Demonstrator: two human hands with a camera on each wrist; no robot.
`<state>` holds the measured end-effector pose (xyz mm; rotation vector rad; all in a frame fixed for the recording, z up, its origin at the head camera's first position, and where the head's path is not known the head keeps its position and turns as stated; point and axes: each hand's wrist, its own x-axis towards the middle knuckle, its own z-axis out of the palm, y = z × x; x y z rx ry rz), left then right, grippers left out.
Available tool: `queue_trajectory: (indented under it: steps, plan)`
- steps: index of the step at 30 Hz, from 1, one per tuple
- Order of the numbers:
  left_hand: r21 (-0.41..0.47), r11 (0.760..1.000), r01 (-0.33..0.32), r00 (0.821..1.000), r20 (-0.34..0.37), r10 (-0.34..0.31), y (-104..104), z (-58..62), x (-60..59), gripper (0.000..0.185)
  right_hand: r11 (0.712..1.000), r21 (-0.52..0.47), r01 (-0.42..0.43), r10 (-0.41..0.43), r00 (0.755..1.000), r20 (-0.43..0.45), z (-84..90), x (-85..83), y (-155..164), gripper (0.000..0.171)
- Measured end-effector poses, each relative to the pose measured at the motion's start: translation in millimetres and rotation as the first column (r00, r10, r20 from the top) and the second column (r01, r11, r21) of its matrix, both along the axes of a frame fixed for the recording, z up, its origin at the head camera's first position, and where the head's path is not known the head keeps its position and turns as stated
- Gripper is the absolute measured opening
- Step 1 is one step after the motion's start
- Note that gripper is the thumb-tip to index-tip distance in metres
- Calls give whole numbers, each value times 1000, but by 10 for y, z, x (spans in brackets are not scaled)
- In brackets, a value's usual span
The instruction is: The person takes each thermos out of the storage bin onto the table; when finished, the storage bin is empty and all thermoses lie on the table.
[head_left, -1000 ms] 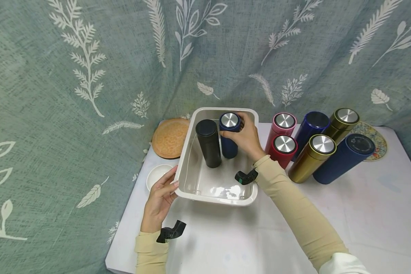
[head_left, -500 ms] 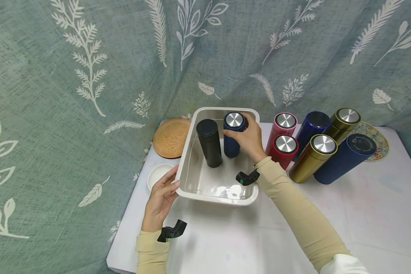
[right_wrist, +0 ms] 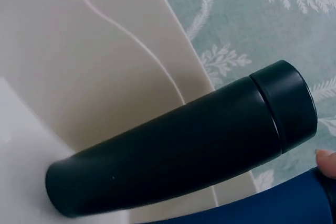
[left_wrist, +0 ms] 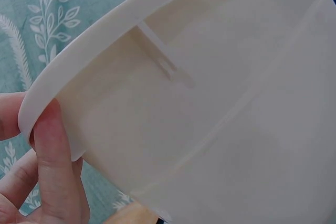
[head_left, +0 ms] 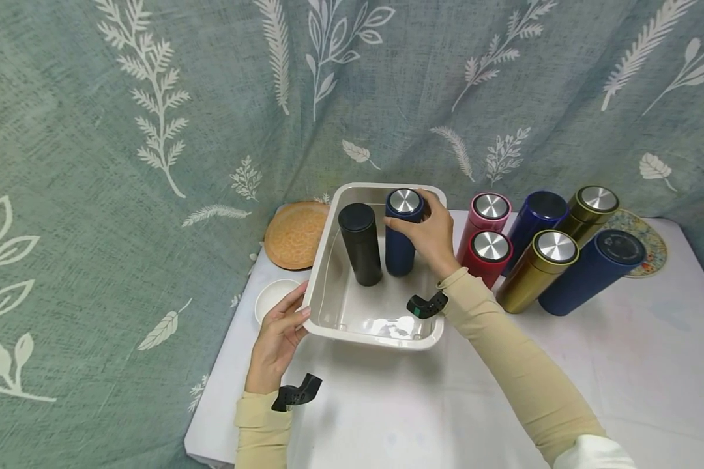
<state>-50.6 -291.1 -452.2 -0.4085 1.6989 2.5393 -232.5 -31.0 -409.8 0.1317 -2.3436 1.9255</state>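
A white rectangular bin (head_left: 328, 326) stands on the white table. Inside it a black flask (head_left: 360, 244) stands upright beside a dark blue flask (head_left: 400, 244) with a steel cap. My right hand (head_left: 428, 234) grips the blue flask near its top, inside the bin. My left hand (head_left: 278, 335) holds the bin's near left corner, thumb on the rim. In the left wrist view the bin's rim (left_wrist: 105, 30) fills the frame with my fingers (left_wrist: 55, 166) pinching it. The right wrist view shows the black flask (right_wrist: 178, 156) against the bin wall and a strip of the blue flask (right_wrist: 273, 205).
To the right of the bin stand a pink flask (head_left: 485, 215), a red flask (head_left: 487, 255), two gold flasks (head_left: 534, 270), (head_left: 586, 205) and two dark blue ones (head_left: 534, 218), (head_left: 592, 270). An orange plate (head_left: 293, 234) and a small white dish (head_left: 270, 299) lie left. A curtain hangs behind.
My right hand has shifted the blue flask slightly right and nearer within the bin, beside the black flask. The left hand stays on the bin's corner.
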Motion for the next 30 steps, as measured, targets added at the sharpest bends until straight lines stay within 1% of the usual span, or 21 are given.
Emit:
queue_trajectory:
  steps: [4,7,12,15,22,30]
  plan:
    - [-7,1000,-3,1000,6,3,3,-5,-5,60,1000,-19,-3,2,1000,-15,40,19,9,75]
    - [-7,1000,0,1000,12,0,7,-5,-4,61,998,-58,9,-11,999,-37,77,43,24,73]
    - [-3,1000,1,1000,14,-1,15,-9,-8,60,984,-177,25,-38,997,-71,160,95,65,68]
    - [1,1000,-6,1000,6,6,13,-19,-12,59,971,-239,13,-35,995,-89,233,140,93,68]
    - [21,1000,-16,1000,-11,16,-9,-38,-13,52,958,-287,-16,-31,987,-160,433,292,140,66]
    - [32,999,-6,1000,-20,7,-5,-37,-23,53,946,-318,-60,-23,968,-250,687,495,195,65]
